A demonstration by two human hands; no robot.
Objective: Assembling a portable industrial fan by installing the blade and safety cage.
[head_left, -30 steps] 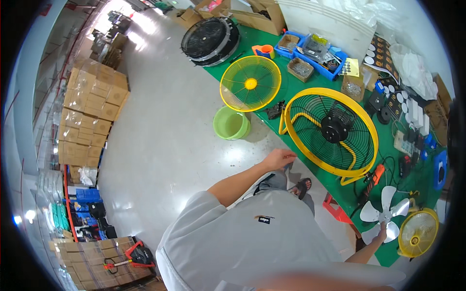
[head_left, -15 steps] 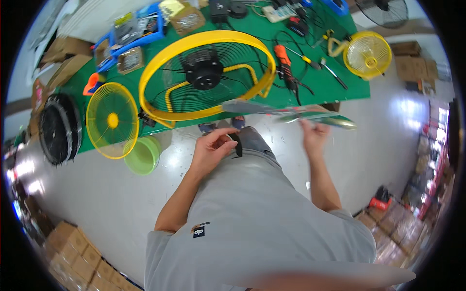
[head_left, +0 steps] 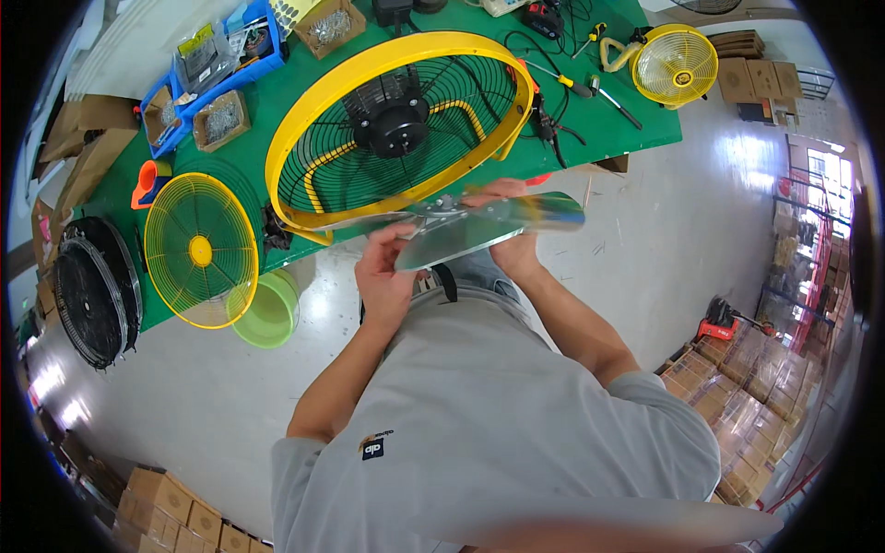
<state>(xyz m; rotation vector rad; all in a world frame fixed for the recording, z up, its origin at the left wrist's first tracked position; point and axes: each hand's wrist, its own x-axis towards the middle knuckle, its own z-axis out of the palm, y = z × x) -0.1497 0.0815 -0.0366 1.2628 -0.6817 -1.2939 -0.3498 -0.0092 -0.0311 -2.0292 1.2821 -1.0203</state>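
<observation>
- The silver fan blade (head_left: 466,238) is before the belly, between both hands, partly blurred.
- The left hand (head_left: 383,281) is half closed, fingers bent at the blade's left side; the right hand (head_left: 518,256) is curled around its right side, finger details blurred. This two-sided hold probably keeps the wide piece steady.
- Just beyond the hands, the yellow fan housing (head_left: 433,44) faces the person, which seems to leave its motor (head_left: 396,129) reachable.
- Farther left, the blue bin (head_left: 267,63) probably keeps small parts together.
</observation>
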